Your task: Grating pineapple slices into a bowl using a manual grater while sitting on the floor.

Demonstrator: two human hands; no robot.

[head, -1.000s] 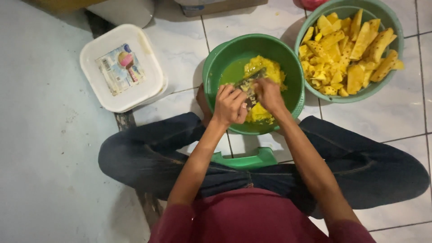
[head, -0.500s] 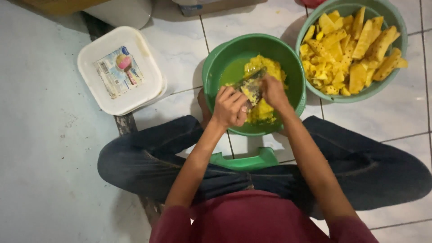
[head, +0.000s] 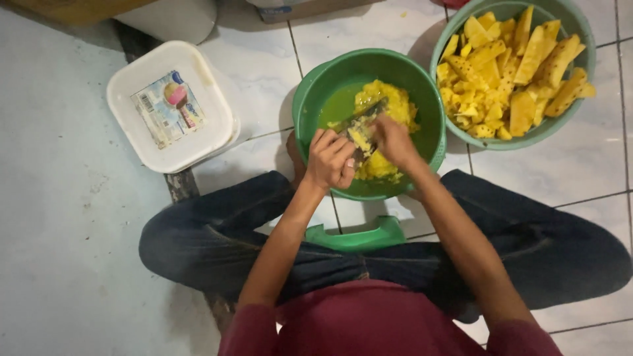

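White floor tiles (head: 580,171) carry a green basin (head: 432,125) between the person's knees. Over it, the left hand (head: 330,158) grips a metal grater (head: 359,125); the right hand (head: 392,142) presses yellow fruit against it, above grated pulp (head: 389,102).

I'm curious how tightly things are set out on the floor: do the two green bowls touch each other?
Touching, as far as the head view shows: the green bowl under the hands meets the rim of the bowl of yellow fruit chunks with no floor visible between them.
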